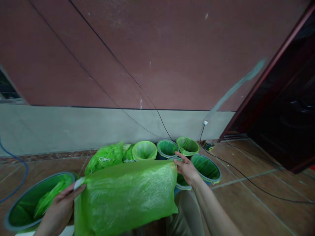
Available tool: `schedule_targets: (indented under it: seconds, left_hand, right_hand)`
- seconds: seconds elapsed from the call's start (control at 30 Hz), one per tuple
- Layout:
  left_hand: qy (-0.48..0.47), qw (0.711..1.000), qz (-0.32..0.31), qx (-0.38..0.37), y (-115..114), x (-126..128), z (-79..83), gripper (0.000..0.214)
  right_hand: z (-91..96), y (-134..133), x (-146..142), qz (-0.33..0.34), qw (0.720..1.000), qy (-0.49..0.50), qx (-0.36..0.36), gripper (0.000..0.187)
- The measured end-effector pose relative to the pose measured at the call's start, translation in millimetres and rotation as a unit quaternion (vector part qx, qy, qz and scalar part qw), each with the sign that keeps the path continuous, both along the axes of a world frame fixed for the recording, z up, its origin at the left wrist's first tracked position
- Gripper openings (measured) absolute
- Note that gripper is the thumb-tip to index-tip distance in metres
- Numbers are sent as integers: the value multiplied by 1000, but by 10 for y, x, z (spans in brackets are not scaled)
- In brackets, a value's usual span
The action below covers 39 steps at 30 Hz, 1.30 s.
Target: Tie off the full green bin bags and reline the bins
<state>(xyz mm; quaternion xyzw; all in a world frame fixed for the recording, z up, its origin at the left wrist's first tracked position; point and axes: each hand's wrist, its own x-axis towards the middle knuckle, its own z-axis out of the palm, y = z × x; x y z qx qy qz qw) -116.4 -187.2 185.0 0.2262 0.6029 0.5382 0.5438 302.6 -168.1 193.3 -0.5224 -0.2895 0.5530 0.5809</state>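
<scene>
A green plastic trash bag (128, 193) is spread flat and wide in front of me, hanging from its upper corners. My left hand (60, 209) pinches its left corner, where a whitish strip shows at the edge. At the upper right corner, my right hand (185, 167) is closed on the bag with thumb and fingers. Beside my left hand stands a large round bin (12, 205) lined with green plastic, a crumpled green bag (50, 196) inside. Just beyond my right hand are lined bins, among them a grey-rimmed one (219, 168) and one partly covered by the spread bag.
Along the wall stand a light green bin (144, 150), a grey-rimmed bin (167, 148) and another green bin (187, 146). A bulging tied green bag (105, 157) lies left of them. A small can (208, 145) and a black cable (241, 175) are on the tiled floor, right.
</scene>
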Motion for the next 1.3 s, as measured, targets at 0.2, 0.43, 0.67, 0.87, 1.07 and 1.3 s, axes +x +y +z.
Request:
schedule_targets:
  seconds: [0.2,0.43,0.67,0.87,1.07,1.3]
  left_hand:
    - [78,989,-9,127,216,-104,165,52]
    - [260,913,-82,304,337,-219,343,39]
    - [237,914,-120,308,532,-174,439,73]
    - [181,935,-100,288,486,26,444,91]
    - [188,946,-80,250,363,233,380,81]
    - [339,915,-134,175,176,-8,25,69]
  right_hand:
    - [247,-3,20,80,990,-4,116,62]
    - [213,198,190,93,958,-211,170,58]
    - [369,191,287,14,817,-546,188,27]
    - [289,156,350,-58,891,-391,224,26]
    - [299,208,157,-180,913,-310,197,35]
    - [-239,301,38,-133,797,-572,137,36]
